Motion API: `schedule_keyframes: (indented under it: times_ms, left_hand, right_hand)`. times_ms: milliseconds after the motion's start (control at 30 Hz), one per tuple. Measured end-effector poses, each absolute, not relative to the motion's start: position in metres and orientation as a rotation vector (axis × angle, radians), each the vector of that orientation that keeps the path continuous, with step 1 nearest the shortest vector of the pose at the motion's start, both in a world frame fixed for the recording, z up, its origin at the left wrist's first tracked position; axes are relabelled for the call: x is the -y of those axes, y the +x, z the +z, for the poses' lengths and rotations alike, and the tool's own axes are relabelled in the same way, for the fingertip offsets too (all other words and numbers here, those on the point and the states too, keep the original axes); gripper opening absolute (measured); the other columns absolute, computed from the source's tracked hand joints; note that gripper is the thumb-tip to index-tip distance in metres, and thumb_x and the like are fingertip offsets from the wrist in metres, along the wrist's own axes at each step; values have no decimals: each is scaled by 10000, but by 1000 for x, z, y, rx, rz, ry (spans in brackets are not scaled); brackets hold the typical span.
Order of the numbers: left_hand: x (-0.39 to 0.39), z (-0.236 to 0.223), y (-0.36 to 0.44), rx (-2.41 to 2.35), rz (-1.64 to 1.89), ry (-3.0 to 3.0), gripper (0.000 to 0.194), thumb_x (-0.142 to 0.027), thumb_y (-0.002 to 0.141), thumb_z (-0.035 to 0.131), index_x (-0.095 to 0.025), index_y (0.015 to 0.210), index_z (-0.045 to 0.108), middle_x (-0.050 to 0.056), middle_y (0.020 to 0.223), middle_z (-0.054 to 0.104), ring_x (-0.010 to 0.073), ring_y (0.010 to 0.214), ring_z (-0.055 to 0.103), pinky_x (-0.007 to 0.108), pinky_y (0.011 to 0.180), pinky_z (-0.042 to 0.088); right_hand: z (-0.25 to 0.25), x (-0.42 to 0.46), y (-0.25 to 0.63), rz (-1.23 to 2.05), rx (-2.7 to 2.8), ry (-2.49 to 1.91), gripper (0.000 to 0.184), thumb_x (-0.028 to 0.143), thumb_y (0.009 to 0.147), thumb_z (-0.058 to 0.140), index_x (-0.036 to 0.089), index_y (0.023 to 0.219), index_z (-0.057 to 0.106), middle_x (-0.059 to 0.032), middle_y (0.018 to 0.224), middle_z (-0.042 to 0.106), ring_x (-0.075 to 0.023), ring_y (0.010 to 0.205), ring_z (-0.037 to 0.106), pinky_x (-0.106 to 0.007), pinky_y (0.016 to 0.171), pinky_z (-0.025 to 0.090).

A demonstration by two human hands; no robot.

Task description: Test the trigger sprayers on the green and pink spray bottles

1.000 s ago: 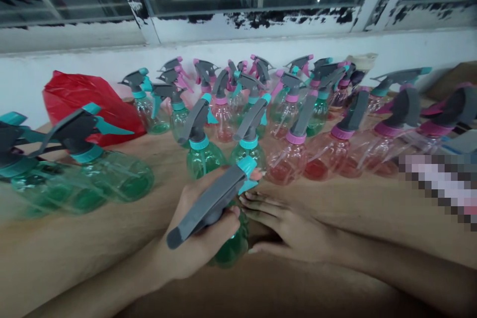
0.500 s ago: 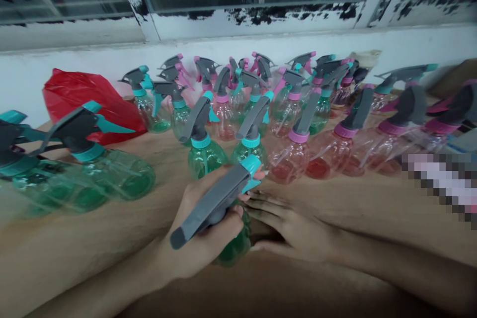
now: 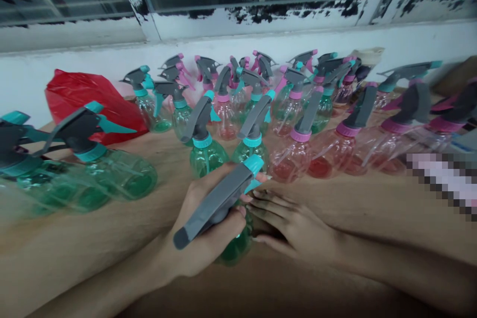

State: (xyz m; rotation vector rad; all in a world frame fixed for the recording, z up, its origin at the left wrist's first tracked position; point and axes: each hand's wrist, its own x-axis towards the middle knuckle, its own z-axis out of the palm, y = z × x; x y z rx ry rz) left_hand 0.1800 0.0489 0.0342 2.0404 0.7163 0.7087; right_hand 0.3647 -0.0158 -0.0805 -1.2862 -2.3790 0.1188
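My left hand [image 3: 201, 238] is wrapped round the neck of a green spray bottle [image 3: 219, 203] with a grey head and a turquoise nozzle. The bottle's body stands partly hidden behind that hand. Just right of it, my right hand [image 3: 294, 228] lies low over the table, palm down and fingers stretched toward the bottle; whether the fingertips touch it, I cannot tell. Directly beyond are two more green spray bottles [image 3: 252, 151], and to their right a row of pink spray bottles [image 3: 290, 156] with grey heads.
Several green spray bottles [image 3: 122, 174] stand at the left. A red plastic bag [image 3: 89, 102] lies behind them. More green and pink bottles crowd the back of the wooden table [image 3: 357, 208], near a white wall [image 3: 223, 35] under windows. A blurred-out object [image 3: 443, 174] is at the right.
Hardly anything differs. The whole view has shifted very slightly; my left hand keeps its hold on the green spray bottle and my right hand stays beside it.
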Motion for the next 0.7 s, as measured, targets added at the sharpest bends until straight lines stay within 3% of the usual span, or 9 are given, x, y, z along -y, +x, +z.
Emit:
schedule_keyframes:
  times_ms: [567, 700]
  left_hand:
    - [-53, 24, 181, -681, 839, 2029, 194, -188, 664, 461, -242, 789, 600, -12, 741, 608, 171, 654, 586, 284, 622, 469]
    - [-52, 28, 179, -767, 741, 2055, 285, -232, 668, 474, -255, 913, 618, -7, 742, 613, 177, 634, 558, 288, 625, 474]
  right_hand:
    - [-80, 15, 366, 112, 2386, -1281, 499, 416, 897, 446, 119, 1298, 453, -74, 1331, 495, -198, 1278, 379, -381, 1081, 307]
    - [-78, 15, 366, 140, 2376, -1280, 519, 409, 887, 468, 123, 1318, 424, -78, 1343, 481, -191, 1297, 349, -382, 1076, 316]
